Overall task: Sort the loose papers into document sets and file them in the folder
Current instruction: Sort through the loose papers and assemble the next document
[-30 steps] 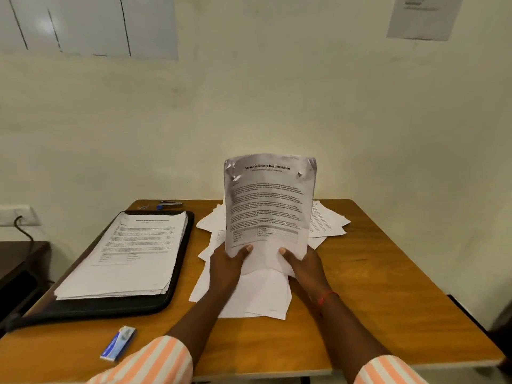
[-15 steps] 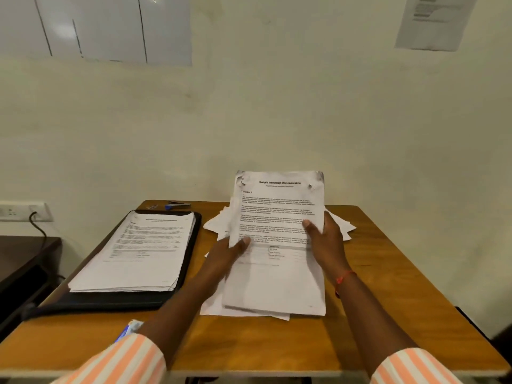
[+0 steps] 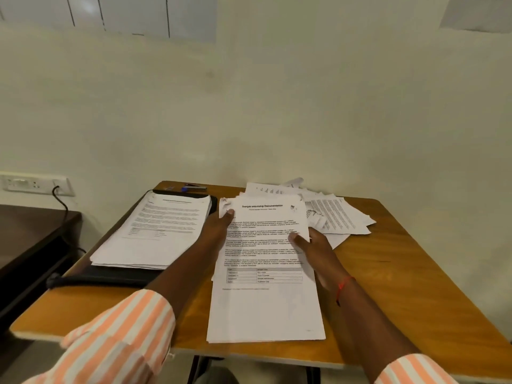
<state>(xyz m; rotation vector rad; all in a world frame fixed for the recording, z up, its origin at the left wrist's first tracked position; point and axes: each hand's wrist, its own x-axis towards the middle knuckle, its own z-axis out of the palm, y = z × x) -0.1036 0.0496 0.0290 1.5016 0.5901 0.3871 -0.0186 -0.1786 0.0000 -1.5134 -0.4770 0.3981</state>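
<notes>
Head view looks down on a wooden table (image 3: 401,273) set against a pale wall. A stack (image 3: 266,300) of printed pages lies flat in the middle of it, its near edge close to the table's front edge. The top page is headed "Sample Internship Documentation".

The left grip (image 3: 219,225) holds the stack at its far left corner, thumb on top and fingers hidden under the paper. The right grip (image 3: 313,245) clasps the right edge about halfway along, thumb on the top page and the other fingers out of sight beneath.

A black folder (image 3: 110,278) lies open just to the left of the stack, carrying a pile (image 3: 160,231) of printed pages. Loose sheets (image 3: 340,217) lie scattered behind and to the right of the stack, some crumpled, some tucked under it. A stapler (image 3: 195,187) sits at the far edge beyond the folder.

A red thread (image 3: 342,286) circles the right wrist. Both sleeves are orange-and-white striped.
</notes>
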